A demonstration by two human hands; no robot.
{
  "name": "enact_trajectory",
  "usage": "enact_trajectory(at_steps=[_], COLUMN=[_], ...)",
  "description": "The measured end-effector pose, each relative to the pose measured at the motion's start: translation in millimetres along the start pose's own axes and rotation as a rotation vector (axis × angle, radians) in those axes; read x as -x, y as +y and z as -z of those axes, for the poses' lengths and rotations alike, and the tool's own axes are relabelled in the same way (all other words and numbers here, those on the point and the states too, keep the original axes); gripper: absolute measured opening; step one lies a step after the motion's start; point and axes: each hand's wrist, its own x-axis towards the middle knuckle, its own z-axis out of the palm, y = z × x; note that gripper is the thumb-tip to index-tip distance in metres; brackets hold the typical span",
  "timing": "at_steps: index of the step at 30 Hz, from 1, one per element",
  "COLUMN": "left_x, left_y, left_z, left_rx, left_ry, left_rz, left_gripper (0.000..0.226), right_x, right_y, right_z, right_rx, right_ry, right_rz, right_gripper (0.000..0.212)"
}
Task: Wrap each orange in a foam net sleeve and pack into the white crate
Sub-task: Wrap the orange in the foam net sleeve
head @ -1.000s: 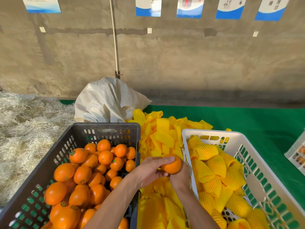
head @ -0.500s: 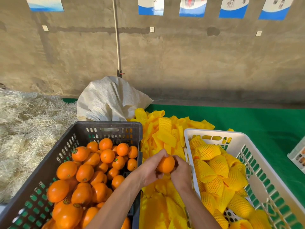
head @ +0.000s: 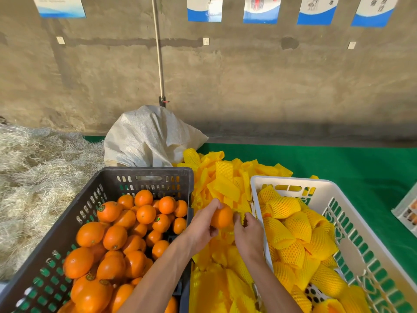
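Observation:
My left hand (head: 202, 225) grips a bare orange (head: 222, 219) over the pile of loose yellow foam net sleeves (head: 225, 186) between the two crates. Just right of the orange, my right hand (head: 249, 233) pinches the jagged edge of a foam sleeve (head: 242, 219). The white crate (head: 293, 180) on the right holds several oranges wrapped in yellow nets (head: 290, 206). The black crate (head: 146, 171) on the left is full of bare oranges (head: 112, 238).
A white woven sack (head: 149, 136) stands behind the black crate, under a thin pole (head: 159, 53) on the concrete wall. Straw (head: 33, 177) lies at the left. Green cloth (head: 338, 163) covers the surface, with another crate's corner (head: 406, 211) at the right edge.
My right hand has come off the orange and now pinches a sleeve beside it. The orange has shifted slightly left and stays in my left hand.

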Motion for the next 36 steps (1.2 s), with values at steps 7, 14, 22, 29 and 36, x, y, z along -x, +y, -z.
enact_trajectory(at_steps=[7,14,22,29,36], left_x=[9.2,3.9,-3.9,-9.5,-4.9], left_y=[1.6,2.2,-1.3,-12.8,-9.9], left_z=[2.5,1.4,-1.5,-7.4,-9.9], left_rx=[-0.13,-0.043,-0.033,-0.205,-0.162], left_ry=[-0.201,-0.065,0.069,0.209,0.136], left_rz=[0.09,0.103,0.087,0.154,0.184], left_gripper=[0.046,0.027,0.056,0.063,0.069], right_x=[-0.8,-6.6,-1.9,2.2,-2.3], right_y=[4.0,-8.8,-9.0,-2.7,3.4], right_z=[1.8,1.5,16.8,13.5,5.9], right_rx=[-0.029,-0.329,-0.337,-0.253,-0.102], right_ry=[-0.065,-0.134,-0.149,-0.166,-0.183], right_rz=[-0.023,-0.34,-0.121,-0.002,-0.081], right_gripper=[0.045,0.02,0.028,0.042,0.064])
